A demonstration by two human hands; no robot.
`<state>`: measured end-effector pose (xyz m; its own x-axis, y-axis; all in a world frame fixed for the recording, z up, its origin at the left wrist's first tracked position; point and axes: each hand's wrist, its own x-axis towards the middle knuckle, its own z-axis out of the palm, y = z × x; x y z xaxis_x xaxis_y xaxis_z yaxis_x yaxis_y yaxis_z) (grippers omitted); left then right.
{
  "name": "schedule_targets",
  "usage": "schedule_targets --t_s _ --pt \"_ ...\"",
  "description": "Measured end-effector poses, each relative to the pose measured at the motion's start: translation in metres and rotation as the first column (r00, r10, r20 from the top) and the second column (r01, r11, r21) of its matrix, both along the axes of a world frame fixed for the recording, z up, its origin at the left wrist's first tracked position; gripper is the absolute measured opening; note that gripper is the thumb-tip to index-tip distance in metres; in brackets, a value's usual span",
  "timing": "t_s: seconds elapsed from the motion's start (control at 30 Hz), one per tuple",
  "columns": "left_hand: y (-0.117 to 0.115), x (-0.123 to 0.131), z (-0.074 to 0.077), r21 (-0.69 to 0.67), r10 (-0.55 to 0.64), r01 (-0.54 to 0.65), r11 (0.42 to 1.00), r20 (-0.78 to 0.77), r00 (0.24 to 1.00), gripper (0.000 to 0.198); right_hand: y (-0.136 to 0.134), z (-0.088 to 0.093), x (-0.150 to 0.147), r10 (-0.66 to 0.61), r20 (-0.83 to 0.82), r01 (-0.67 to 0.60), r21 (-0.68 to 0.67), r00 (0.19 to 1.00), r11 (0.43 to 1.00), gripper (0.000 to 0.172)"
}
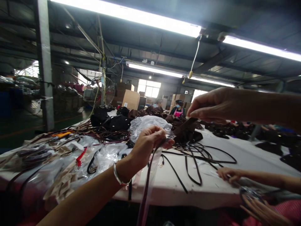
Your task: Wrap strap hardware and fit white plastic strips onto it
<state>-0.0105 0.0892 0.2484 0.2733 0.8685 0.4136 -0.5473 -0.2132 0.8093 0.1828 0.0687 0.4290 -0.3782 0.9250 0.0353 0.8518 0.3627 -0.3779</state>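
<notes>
My left hand (150,141), with a silver bangle on the wrist, pinches the mouth of a long clear plastic sleeve (154,168). A dark strap (147,182) runs down inside the sleeve and out of the bottom of the view. Higher up and to the right, my right hand (211,105) is closed in a pinch on a dark flat length of strap (185,127), which slants down toward my left hand. Whether the two dark lengths are one strap is hard to make out. Behind my left hand is a heap of clear plastic bags (143,124).
Dark straps (199,157) lie loose on the white table (221,144). Black bags (115,121) are piled behind. Plastic packets and a red strip (81,157) lie on the left. A co-worker's hands (229,174) are close at right; another person (178,110) is across the table.
</notes>
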Motion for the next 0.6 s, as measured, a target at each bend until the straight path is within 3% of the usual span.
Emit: schedule_targets --t_s 0.1,0.33,0.6 --pt "-0.001 0.004 0.009 0.021 -0.026 0.025 0.999 0.014 1.0 0.013 -0.001 -0.005 -0.01 0.104 -0.029 -0.103 0.014 0.994 0.995 0.019" --pt "-0.004 0.005 0.03 0.083 -0.017 0.015 0.996 0.034 0.999 0.009 -0.008 -0.007 -0.027 0.184 0.002 -0.184 0.006 0.983 0.983 0.015" --pt "-0.014 0.008 0.033 0.092 -0.02 0.019 0.996 0.012 1.0 0.011 0.003 -0.016 -0.022 0.271 -0.097 -0.27 0.031 0.958 0.963 0.013"
